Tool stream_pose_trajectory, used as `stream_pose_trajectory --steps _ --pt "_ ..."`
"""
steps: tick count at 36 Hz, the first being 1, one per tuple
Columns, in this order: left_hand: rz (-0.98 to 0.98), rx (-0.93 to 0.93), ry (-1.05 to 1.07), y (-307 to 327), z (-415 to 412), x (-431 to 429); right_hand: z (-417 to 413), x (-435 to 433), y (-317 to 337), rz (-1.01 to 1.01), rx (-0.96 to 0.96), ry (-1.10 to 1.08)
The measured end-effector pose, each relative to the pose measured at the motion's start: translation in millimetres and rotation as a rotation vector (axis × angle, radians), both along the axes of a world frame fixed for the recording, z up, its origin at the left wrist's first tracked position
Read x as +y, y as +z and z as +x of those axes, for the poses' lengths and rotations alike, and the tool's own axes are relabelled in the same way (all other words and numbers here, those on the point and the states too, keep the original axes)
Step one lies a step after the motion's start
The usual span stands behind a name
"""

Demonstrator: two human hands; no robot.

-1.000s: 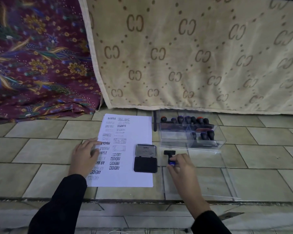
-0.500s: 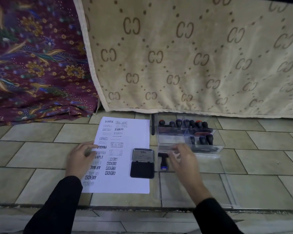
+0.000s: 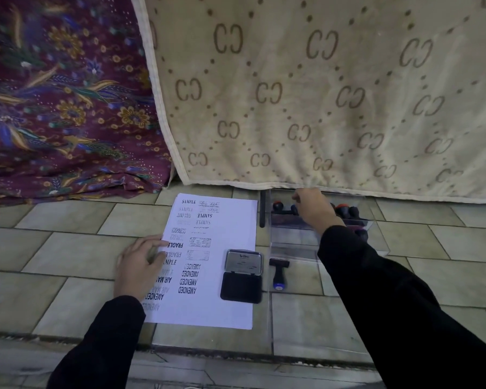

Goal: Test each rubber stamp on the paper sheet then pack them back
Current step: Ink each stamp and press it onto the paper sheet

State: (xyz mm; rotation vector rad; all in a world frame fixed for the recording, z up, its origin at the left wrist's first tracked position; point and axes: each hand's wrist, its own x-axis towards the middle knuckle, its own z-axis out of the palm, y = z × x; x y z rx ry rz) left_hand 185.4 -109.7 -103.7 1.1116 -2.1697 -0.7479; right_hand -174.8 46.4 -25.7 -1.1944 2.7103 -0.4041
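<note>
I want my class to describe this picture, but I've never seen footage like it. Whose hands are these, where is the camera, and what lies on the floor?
No machine here: a person wears one camera on the head, looking forward and down at their own hands. The left hand rests flat on the edge of a paper sheet full of stamped words. At the sheet's right edge lies an open ink pad. The right hand reaches into a clear box of rubber stamps; whether it grips one is hidden. One loose stamp lies on its side right of the ink pad, all on a tiled floor.
</note>
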Motion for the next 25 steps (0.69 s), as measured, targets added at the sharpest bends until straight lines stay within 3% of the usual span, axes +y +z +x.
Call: stream_pose_trajectory --steps 15,25 --pt "-0.024 -0.065 0.028 1.8 -1.2 0.8 2.9 -7.6 4.9 0.084 -0.055 0.024" --pt "0.013 -0.034 -0.001 5.8 -1.8 0.2 3.9 0.9 6.2 -0.039 -0.06 -0.014"
